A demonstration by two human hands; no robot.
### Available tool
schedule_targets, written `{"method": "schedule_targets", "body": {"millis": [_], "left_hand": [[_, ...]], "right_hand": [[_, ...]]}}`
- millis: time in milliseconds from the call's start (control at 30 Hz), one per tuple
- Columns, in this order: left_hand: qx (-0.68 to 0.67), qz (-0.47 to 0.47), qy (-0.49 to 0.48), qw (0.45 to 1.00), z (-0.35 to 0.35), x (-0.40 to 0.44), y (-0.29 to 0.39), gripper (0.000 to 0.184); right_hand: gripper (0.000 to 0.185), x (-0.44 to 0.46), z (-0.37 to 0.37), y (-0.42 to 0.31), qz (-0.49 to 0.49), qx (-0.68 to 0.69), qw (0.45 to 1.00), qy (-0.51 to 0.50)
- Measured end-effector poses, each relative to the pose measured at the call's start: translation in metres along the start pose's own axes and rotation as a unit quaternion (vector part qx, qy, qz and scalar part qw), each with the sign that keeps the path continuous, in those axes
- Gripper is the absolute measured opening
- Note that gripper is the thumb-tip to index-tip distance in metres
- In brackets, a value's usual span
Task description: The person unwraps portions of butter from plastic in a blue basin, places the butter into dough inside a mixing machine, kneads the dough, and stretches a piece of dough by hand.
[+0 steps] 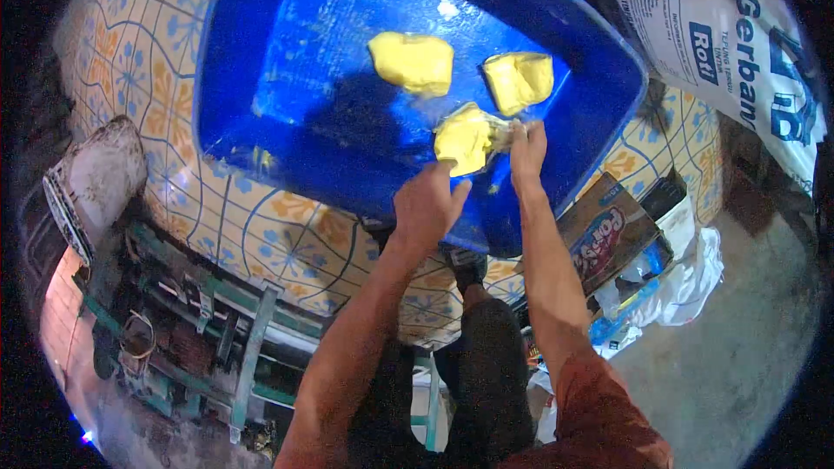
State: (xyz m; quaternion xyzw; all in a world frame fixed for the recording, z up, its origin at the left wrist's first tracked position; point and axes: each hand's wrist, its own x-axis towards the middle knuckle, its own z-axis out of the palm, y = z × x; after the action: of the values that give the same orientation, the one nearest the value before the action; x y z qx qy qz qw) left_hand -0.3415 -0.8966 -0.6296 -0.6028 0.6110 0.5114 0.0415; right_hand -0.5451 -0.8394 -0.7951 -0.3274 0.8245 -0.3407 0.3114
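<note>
Inside a large blue tub lie yellow soft blocks. One block rests near the middle and another to its right. A third yellow piece, nearest to me, has a clear plastic wrap at its right side. My left hand touches the lower edge of this piece, its fingers curled there and the thumb apart. My right hand is closed on the clear wrap, to the right of the yellow piece.
A printed white sack stands at the upper right. On the right are a cardboard box and white plastic bags. A dirty white container and a green metal frame are at the left, on patterned tiles.
</note>
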Motion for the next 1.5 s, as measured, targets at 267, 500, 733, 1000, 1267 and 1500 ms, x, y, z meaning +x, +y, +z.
{"method": "schedule_targets", "body": {"millis": [267,500,733,1000,1267,1500], "left_hand": [[0.073,-0.011,0.090,0.993,0.079,0.074,-0.002,0.042],[0.111,0.065,0.139,0.982,0.076,0.101,-0.008,0.039],[0.125,0.142,0.108,0.976,0.049,0.127,-0.025,0.038],[0.093,0.202,0.144,0.964,-0.007,0.153,-0.063,0.023],[0.080,0.132,0.153,0.976,-0.039,0.135,-0.075,0.030],[0.153,0.060,0.165,0.973,-0.015,0.133,-0.037,0.032]], "right_hand": [[0.009,-0.006,-0.001,-0.006,0.169,0.166,0.972,0.004],[0.025,0.005,0.009,-0.008,0.114,0.056,0.986,-0.104],[0.033,-0.001,0.030,-0.025,0.292,0.306,0.903,-0.073],[0.030,0.004,0.087,-0.049,0.255,0.439,0.848,-0.152],[0.025,0.031,0.076,-0.057,0.204,0.268,0.923,-0.187],[0.033,0.022,0.070,-0.066,0.077,0.157,0.971,-0.162]]}}
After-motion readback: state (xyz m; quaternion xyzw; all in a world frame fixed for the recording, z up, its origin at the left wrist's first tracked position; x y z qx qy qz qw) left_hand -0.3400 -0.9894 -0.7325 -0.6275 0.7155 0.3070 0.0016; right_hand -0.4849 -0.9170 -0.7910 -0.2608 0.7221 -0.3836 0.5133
